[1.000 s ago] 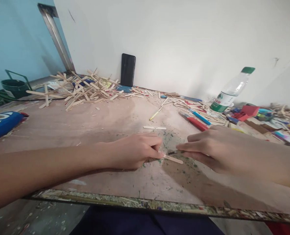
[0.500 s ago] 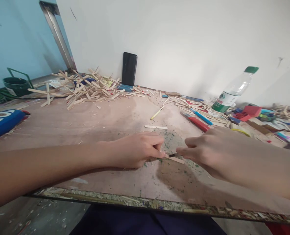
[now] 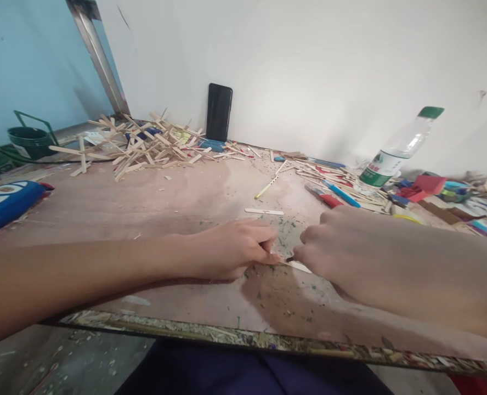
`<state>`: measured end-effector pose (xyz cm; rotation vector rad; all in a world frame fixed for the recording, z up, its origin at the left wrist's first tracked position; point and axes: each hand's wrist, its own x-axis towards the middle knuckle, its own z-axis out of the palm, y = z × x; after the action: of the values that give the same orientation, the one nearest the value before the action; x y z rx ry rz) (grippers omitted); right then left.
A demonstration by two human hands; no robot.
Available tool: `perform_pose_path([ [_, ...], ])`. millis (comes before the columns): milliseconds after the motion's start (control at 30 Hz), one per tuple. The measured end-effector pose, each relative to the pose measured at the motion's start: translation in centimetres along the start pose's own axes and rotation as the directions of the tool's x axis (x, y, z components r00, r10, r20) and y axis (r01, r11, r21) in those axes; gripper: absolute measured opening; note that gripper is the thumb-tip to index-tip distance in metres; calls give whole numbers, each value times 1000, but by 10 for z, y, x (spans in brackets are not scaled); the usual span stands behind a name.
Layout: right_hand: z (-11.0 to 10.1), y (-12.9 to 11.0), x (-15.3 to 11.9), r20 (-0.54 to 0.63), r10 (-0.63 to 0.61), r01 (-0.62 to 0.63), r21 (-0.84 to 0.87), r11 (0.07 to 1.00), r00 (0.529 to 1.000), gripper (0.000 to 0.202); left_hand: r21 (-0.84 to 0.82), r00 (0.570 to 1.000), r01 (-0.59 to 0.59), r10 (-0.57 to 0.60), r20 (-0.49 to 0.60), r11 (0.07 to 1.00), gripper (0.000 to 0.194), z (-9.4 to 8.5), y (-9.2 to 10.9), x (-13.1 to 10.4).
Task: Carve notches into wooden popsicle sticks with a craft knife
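My left hand (image 3: 243, 249) is closed, its thumb and fingers pinching one end of a thin wooden stick (image 3: 299, 267) low over the table. From the right comes my right hand (image 3: 329, 241), fingers curled round a small tool with a dark tip (image 3: 290, 259). That tip touches the stick just beside my left thumb; the rest of the tool is hidden in my fist. Beyond my hands lies another wooden stick (image 3: 264, 212) with a notch near its middle. Green crumbs are scattered around both hands.
Behind stand a black phone (image 3: 219, 112) and a heap of crossed sticks (image 3: 148, 145). A yellow stick (image 3: 270, 181), a blue pen-like tool (image 3: 342, 195), a red-handled tool (image 3: 329, 200) and a bottle (image 3: 391, 156) lie or stand beyond. A blue-white object (image 3: 13, 206) is left.
My right hand has turned and moved slightly left, covering more of the stick and the tool. My left hand keeps its pinch. The view has shifted a little.
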<state>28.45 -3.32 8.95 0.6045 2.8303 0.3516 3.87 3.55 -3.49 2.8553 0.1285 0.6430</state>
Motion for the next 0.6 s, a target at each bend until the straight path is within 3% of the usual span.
perform_pose_path([
  [233, 5, 0, 3, -63, -108, 99, -132, 986, 992, 27, -12, 1000, -11, 11, 8, 1000, 35, 2, -1, 1],
  [333, 8, 1, -3, -77, -71, 69, -22, 997, 994, 29, -22, 1000, -14, 14, 9, 1000, 37, 3, -2, 1],
  [467, 14, 6, -20, -14, -7, 9, 102, 995, 1000, 26, -14, 999, -32, 32, -4, 999, 41, 2, -2, 0],
  [600, 25, 5, -38, 39, 128, -134, 248, 959, 991, 21, 4, 999, -43, 43, -9, 999, 44, 1, -2, 0],
])
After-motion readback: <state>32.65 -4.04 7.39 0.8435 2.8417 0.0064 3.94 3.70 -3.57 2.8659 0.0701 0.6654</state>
